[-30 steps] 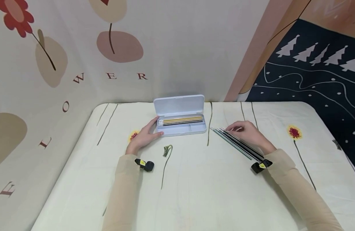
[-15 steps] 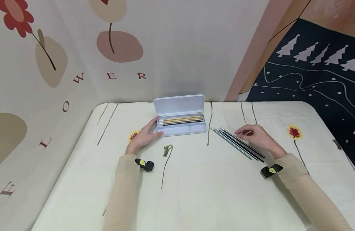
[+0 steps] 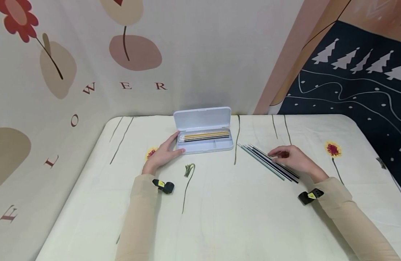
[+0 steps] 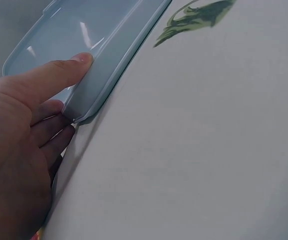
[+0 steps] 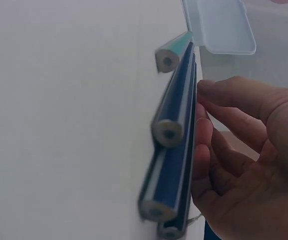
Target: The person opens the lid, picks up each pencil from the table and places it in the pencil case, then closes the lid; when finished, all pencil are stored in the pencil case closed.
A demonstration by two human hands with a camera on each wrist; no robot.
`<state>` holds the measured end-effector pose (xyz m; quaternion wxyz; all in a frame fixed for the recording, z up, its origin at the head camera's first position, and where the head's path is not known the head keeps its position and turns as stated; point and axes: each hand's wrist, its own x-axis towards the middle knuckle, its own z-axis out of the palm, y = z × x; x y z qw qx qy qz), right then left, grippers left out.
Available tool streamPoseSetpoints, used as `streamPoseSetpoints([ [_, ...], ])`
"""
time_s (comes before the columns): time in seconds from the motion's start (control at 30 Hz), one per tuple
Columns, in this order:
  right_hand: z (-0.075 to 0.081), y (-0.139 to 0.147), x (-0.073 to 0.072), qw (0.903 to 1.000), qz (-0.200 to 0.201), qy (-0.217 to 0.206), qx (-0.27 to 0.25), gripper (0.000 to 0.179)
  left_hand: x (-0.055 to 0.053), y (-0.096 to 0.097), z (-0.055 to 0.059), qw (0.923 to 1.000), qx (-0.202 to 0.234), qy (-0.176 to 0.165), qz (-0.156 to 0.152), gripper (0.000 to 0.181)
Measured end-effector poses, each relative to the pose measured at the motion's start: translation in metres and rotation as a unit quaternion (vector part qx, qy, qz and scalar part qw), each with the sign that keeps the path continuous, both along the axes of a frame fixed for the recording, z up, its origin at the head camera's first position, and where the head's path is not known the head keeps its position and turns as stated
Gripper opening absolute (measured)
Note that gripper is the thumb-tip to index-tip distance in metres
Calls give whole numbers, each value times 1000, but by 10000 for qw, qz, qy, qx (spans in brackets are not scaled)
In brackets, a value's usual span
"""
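Note:
My left hand (image 3: 164, 154) holds the left end of a pale blue pencil case (image 3: 200, 146), thumb (image 4: 79, 65) over the rim and fingers along the outside. The lid (image 3: 202, 119) stands raised at the back. Several pencils (image 3: 205, 135), yellow and dark, lie in its rear compartment. Right of the case, several dark pencils (image 5: 176, 107) lie slanted on the cloth, with a teal pencil (image 5: 169, 56) at the near side. My right hand (image 3: 293, 158) is at their far side, fingers loosely bent and fingertips against or close to the outermost one; the exact contact is partly hidden.
A white cloth (image 3: 220, 210) printed with flowers and stems covers the table. Behind it hangs a printed fabric wall (image 3: 203, 54), with a dark tree-patterned cloth (image 3: 350, 87) at the right. The case's front section has a small divider (image 3: 215, 144).
My right hand has slid right and toward me along the pencils, which have stayed in place. The left hand and the pencil case have not moved.

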<state>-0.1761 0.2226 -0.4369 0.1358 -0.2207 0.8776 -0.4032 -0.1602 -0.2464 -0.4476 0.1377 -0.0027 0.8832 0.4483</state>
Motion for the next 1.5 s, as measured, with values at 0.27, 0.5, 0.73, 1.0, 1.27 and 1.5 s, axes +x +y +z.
streamPoseSetpoints([
  [0.27,8,-4,3,9996,105,-252,55,27,-1,0,0,10000,-3,-14,-4,83],
  [0.5,-6,-1,-4,9999,92,-80,54,28,-1,-1,-1,10000,-87,-2,-12,83],
  [0.73,-8,-1,-6,9998,-38,154,138,24,-1,-1,-1,9999,-96,-108,26,84],
  [1.0,-1,-4,-4,9996,-260,124,19,24,-1,-1,-2,9999,-27,-128,52,83],
  [1.27,-1,-7,-8,9995,-313,55,-81,24,-1,-1,-2,9999,38,108,-111,82],
  [1.5,6,-18,-9,9995,-239,52,-190,25,-1,-2,-1,9998,3,128,-120,82],
])
